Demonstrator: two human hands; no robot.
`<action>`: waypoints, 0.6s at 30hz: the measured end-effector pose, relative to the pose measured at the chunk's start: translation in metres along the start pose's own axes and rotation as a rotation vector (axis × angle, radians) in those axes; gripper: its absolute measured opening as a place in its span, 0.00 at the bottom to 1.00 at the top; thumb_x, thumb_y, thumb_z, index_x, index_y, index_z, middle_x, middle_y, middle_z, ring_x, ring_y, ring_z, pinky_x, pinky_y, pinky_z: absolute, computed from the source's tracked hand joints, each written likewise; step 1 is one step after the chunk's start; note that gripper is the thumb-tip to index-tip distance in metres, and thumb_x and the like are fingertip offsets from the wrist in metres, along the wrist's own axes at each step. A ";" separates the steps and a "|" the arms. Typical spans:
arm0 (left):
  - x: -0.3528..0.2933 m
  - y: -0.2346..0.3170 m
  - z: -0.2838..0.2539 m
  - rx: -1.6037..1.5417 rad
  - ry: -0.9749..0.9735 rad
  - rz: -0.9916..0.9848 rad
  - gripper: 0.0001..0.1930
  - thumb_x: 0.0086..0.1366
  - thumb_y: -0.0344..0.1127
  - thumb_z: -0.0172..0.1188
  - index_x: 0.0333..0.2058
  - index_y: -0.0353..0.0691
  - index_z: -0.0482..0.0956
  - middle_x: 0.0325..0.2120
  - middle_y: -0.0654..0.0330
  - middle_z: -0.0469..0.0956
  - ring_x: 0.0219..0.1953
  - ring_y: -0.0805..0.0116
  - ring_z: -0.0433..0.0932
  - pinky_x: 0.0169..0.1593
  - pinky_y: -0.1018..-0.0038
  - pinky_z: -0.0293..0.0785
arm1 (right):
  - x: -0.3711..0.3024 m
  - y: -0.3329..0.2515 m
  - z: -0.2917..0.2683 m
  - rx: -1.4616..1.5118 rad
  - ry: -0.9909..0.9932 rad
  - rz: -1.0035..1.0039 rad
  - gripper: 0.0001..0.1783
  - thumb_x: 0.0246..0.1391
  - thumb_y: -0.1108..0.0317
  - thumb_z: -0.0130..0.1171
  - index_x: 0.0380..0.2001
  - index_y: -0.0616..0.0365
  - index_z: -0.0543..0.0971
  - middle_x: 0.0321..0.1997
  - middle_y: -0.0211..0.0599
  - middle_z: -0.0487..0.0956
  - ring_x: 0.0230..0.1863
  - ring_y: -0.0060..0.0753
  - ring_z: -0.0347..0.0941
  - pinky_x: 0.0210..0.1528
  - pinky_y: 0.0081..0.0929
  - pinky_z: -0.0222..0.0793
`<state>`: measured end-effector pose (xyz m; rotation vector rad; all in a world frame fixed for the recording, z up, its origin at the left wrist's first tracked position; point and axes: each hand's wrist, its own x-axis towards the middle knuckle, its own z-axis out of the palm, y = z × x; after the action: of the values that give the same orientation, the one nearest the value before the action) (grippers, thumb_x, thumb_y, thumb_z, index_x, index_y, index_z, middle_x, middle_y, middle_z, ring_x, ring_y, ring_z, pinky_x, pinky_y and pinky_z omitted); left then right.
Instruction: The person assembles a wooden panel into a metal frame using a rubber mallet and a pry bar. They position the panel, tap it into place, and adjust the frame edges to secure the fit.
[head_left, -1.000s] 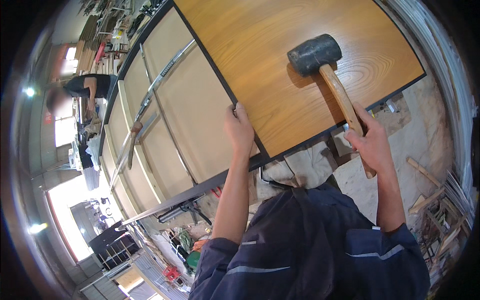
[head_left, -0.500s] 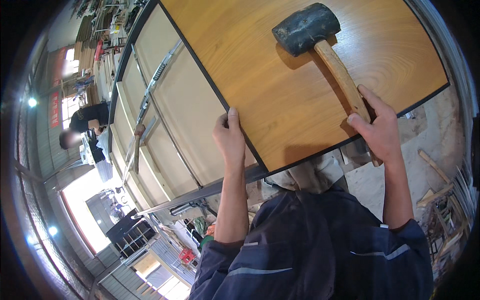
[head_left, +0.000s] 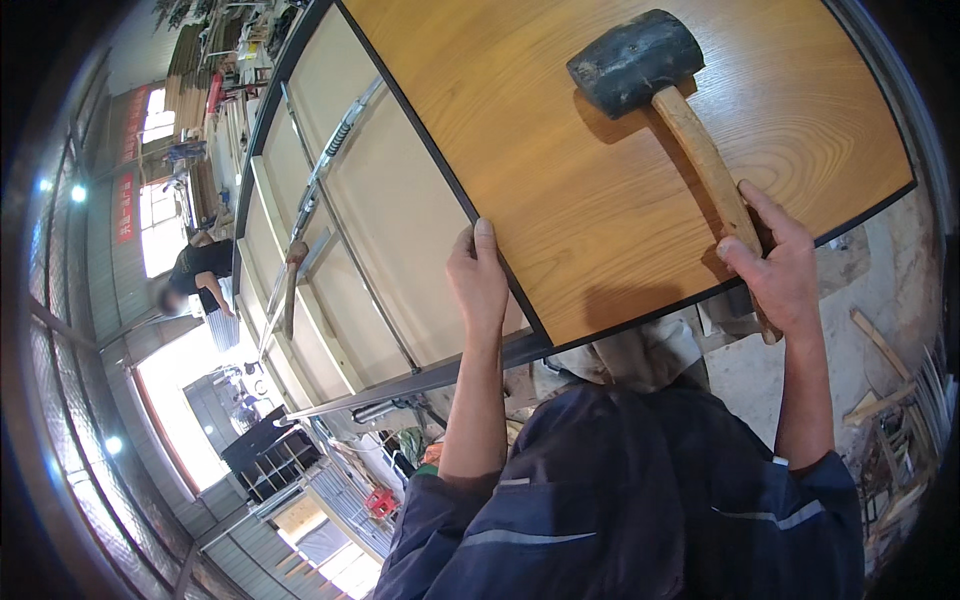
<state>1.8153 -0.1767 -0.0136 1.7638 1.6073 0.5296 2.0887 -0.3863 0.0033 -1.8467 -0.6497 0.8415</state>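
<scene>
A rubber mallet (head_left: 640, 62) with a black head and a pale wooden handle lies over a yellow-brown wood-grain panel (head_left: 590, 210), its head toward the far side. My right hand (head_left: 775, 258) is closed around the lower handle at the panel's near edge. My left hand (head_left: 480, 280) is closed at the panel's black left edging, its thumb on the edge and its other fingers curled. Left of the panel is a dark-rimmed frame with a beige backing (head_left: 400, 200). Whether the mallet head touches the panel is hard to tell.
Inside the frame are pale wooden slats (head_left: 315, 310), a metal rod with a spring (head_left: 335, 145) and a second wooden-handled tool (head_left: 292, 280). A co-worker (head_left: 203, 270) bends near the frame's far end. Wood scraps (head_left: 885, 370) lie on the floor at right.
The whole view has shifted slightly, so the panel, mallet and hands sit a little further right. Both hands keep their holds. The co-worker leans closer to the frame.
</scene>
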 end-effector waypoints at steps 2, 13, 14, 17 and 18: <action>0.004 -0.011 0.000 -0.019 -0.011 0.002 0.26 0.77 0.47 0.54 0.48 0.21 0.80 0.34 0.49 0.84 0.37 0.68 0.79 0.43 0.69 0.75 | 0.000 -0.001 0.001 0.042 -0.003 0.037 0.34 0.48 0.73 0.68 0.60 0.72 0.76 0.56 0.54 0.81 0.56 0.36 0.78 0.61 0.30 0.70; 0.006 -0.013 -0.010 -0.341 -0.080 -0.090 0.21 0.76 0.41 0.54 0.51 0.22 0.76 0.30 0.58 0.80 0.30 0.73 0.79 0.34 0.74 0.78 | -0.002 -0.006 0.004 0.069 0.031 0.134 0.34 0.52 0.76 0.64 0.63 0.71 0.73 0.43 0.40 0.81 0.32 0.21 0.75 0.34 0.21 0.73; 0.004 -0.012 -0.011 -0.435 -0.086 -0.148 0.21 0.76 0.41 0.54 0.52 0.23 0.76 0.29 0.59 0.80 0.28 0.74 0.78 0.32 0.75 0.77 | -0.001 -0.004 0.004 0.065 0.027 0.128 0.34 0.52 0.75 0.64 0.64 0.71 0.72 0.42 0.39 0.81 0.30 0.20 0.74 0.32 0.21 0.72; 0.003 -0.013 -0.014 -0.567 -0.130 -0.239 0.21 0.75 0.41 0.57 0.51 0.25 0.75 0.27 0.62 0.78 0.24 0.77 0.76 0.27 0.77 0.75 | -0.001 0.004 0.003 0.061 0.017 0.120 0.34 0.53 0.76 0.63 0.65 0.71 0.71 0.42 0.40 0.81 0.28 0.21 0.73 0.30 0.21 0.72; 0.003 -0.014 -0.015 -0.634 -0.149 -0.275 0.20 0.75 0.42 0.57 0.51 0.25 0.75 0.27 0.62 0.78 0.24 0.77 0.76 0.27 0.77 0.75 | -0.001 0.003 0.005 0.059 0.023 0.116 0.34 0.54 0.76 0.63 0.65 0.71 0.70 0.42 0.40 0.80 0.28 0.22 0.73 0.30 0.21 0.72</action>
<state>1.7959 -0.1707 -0.0137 1.0692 1.3492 0.6658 2.0848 -0.3852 -0.0004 -1.8510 -0.5021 0.9041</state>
